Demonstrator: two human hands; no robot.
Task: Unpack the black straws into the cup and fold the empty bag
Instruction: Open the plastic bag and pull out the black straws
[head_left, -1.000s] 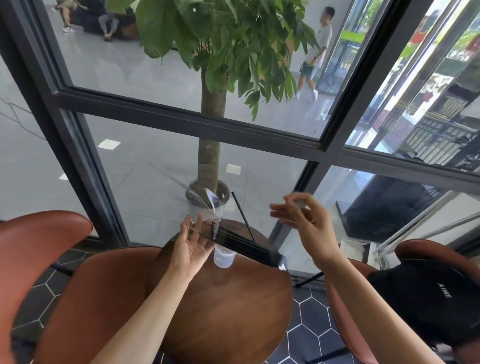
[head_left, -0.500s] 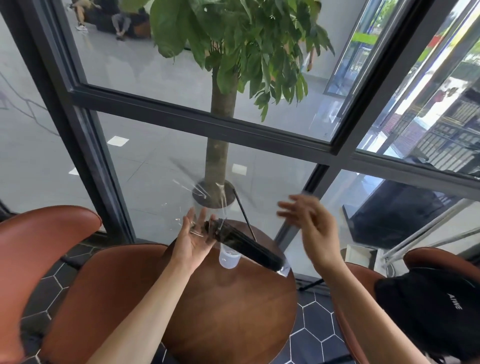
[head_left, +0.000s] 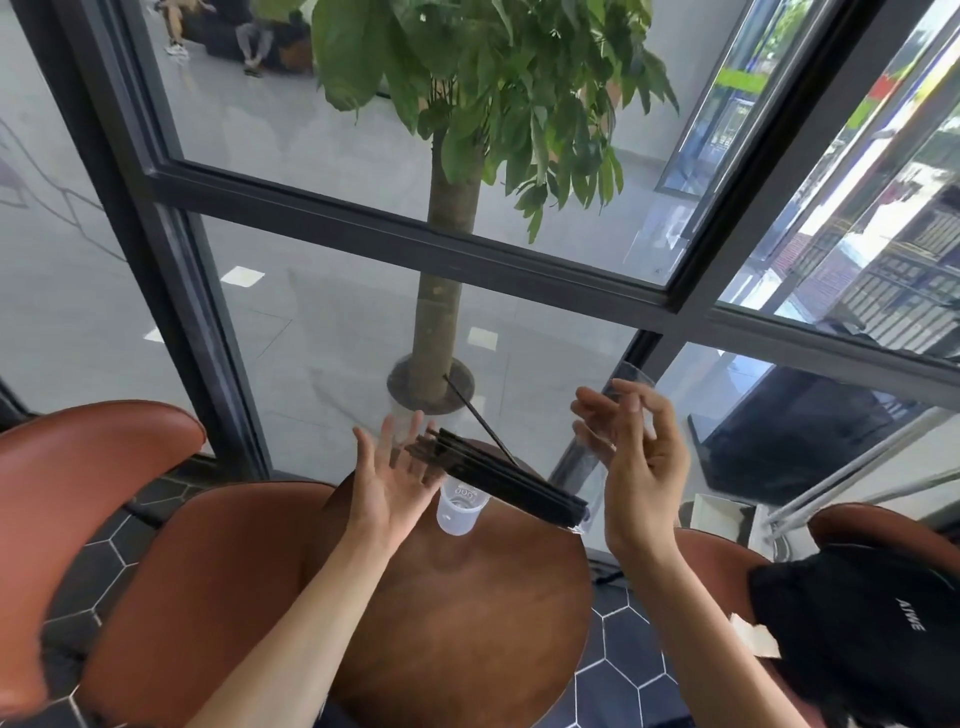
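Note:
A bundle of black straws (head_left: 509, 480) lies slanted above the table. Its bare left ends rest on the straight fingers of my left hand (head_left: 389, 480), which is held palm up. The bundle's right end sits in the bottom of the clear bag (head_left: 597, 470). The bag runs up past my right hand (head_left: 641, 457), whose curled fingers and thumb hold the plastic. Under the bundle a clear plastic cup (head_left: 460, 512) stands on the round wooden table (head_left: 467, 623). One single black straw (head_left: 475, 415) leans out of the cup.
Brown leather chairs (head_left: 197, 587) ring the table on the left and near side. A black bag (head_left: 862, 623) lies on the right chair. Behind the table is a dark window frame (head_left: 415, 239) with a potted tree (head_left: 441, 291) beyond the glass.
The bag's open end no longer stands above my left hand, and the straws' left ends are now bare. My right hand has closed on the plastic at the right.

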